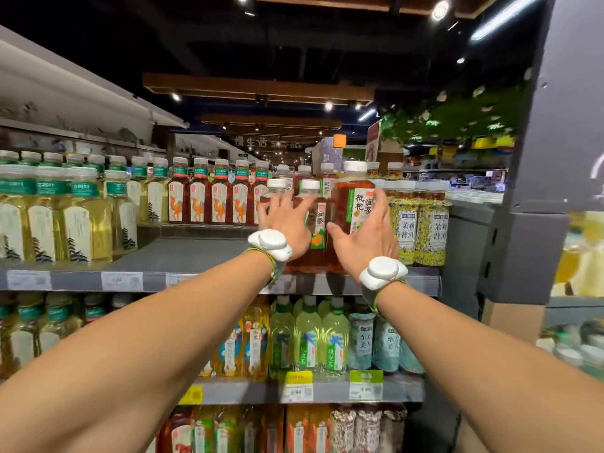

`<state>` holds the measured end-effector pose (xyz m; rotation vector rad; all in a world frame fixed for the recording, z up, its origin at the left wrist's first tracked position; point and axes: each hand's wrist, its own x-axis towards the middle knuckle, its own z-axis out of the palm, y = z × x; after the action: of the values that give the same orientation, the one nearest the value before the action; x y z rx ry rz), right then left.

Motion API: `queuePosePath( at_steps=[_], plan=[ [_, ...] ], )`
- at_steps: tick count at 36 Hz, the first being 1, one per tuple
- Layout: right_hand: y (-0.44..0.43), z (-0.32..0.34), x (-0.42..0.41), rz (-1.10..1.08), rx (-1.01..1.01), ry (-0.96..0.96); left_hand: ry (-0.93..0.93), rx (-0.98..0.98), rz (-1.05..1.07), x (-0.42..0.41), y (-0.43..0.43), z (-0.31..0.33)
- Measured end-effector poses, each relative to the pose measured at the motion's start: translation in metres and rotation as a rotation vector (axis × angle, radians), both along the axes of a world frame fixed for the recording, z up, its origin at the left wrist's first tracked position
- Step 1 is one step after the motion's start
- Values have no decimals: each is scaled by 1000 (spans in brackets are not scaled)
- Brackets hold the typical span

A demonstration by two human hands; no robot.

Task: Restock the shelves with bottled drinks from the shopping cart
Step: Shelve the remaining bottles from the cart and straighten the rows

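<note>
Two amber tea bottles with white caps stand at the front of the top shelf. My left hand lies with spread fingers against the left amber bottle. My right hand has straight fingers against the taller right amber bottle, thumb pointing left across its lower body. Both bottles' bases are level with the shelf edge. More of the same bottles stand behind them. The shopping cart is not in view.
Pale yellow bottles and red camel-label bottles fill the shelf's left; a bare stretch lies between them and my hands. Yellow floral bottles stand right. Green and blue bottles fill the lower shelf. A grey pillar stands right.
</note>
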<state>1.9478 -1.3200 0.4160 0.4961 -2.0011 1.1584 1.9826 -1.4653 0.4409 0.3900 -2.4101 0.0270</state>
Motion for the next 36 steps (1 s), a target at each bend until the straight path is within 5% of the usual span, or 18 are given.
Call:
queuePosePath(
  at_steps=[12, 36],
  plan=[
    [-1, -5, -18, -79, 142, 16, 53, -234, 106, -25, 1, -7],
    [-24, -17, -51, -62, 105, 69, 110, -205, 62, -27, 3, -10]
  ],
)
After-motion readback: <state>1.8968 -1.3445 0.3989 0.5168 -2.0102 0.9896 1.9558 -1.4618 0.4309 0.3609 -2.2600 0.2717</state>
